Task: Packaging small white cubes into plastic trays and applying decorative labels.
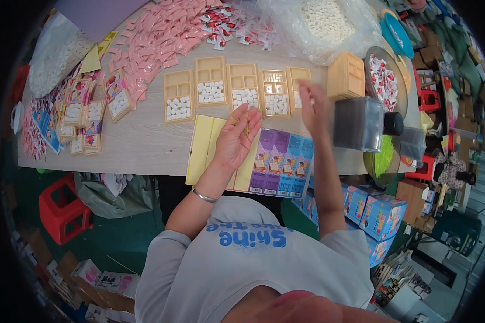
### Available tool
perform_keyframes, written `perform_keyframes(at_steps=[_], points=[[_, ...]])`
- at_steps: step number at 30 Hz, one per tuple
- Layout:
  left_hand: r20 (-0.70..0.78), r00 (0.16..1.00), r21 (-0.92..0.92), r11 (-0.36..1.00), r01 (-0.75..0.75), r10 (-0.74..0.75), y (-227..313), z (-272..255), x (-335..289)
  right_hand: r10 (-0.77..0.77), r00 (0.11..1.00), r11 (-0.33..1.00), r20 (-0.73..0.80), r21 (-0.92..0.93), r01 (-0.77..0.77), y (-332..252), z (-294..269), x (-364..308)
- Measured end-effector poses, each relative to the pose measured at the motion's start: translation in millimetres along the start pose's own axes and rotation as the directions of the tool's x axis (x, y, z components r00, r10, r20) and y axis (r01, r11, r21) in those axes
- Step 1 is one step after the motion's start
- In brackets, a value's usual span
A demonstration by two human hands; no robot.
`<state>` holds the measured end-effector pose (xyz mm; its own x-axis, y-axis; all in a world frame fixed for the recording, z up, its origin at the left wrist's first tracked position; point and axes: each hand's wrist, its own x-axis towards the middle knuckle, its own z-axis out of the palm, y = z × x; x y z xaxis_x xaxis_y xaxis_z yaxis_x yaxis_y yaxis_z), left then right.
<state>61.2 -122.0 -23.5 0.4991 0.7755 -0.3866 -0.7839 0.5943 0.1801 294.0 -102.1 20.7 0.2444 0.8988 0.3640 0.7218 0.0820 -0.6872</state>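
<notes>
My left hand (239, 134) is palm up with fingers curled around a few thin yellow sticks (247, 125), partly hidden by the fingers. My right hand (313, 106), smeared by motion, is at the rightmost tan tray (298, 74) and covers part of it. That tray belongs to a row of several tan compartment trays (178, 78), whose near sections hold small white pieces (210, 92). Under my left forearm lie yellow sheets (201, 148). Beside them are purple and blue printed cards (280, 161).
Pink sachets (151, 32) are heaped at the back. Filled packs (83, 116) pile up at left. A bag of white pieces (328, 21) lies at back right. Stacked tan trays (344, 75), a clear plastic stack (358, 125) and a bowl of red-and-white sachets (383, 83) stand at right.
</notes>
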Motion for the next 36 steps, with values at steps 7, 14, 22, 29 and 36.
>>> perform_keyframes(at_steps=[7,14,22,29,36], points=[[-0.023,0.985,0.103,0.980,-0.169,0.173,-25,21,-7,0.261,0.869,0.761,0.419,0.464,-0.453,-65,39,-76],[-0.054,0.987,0.130,0.981,-0.144,0.152,3,27,-19,-0.191,0.982,0.961,-0.009,-0.207,0.185,-44,30,0],[0.100,0.984,0.130,0.978,-0.161,0.148,25,34,-23,-0.277,0.959,0.942,0.051,-0.183,0.282,-39,34,12],[0.166,0.976,0.252,0.951,-0.177,0.138,17,10,-17,0.054,0.911,0.889,0.408,0.396,-0.230,-97,48,-55],[0.486,0.764,0.862,-0.374,-0.341,0.424,88,29,6,-0.070,0.994,0.997,0.079,-0.014,0.071,-50,72,4]])
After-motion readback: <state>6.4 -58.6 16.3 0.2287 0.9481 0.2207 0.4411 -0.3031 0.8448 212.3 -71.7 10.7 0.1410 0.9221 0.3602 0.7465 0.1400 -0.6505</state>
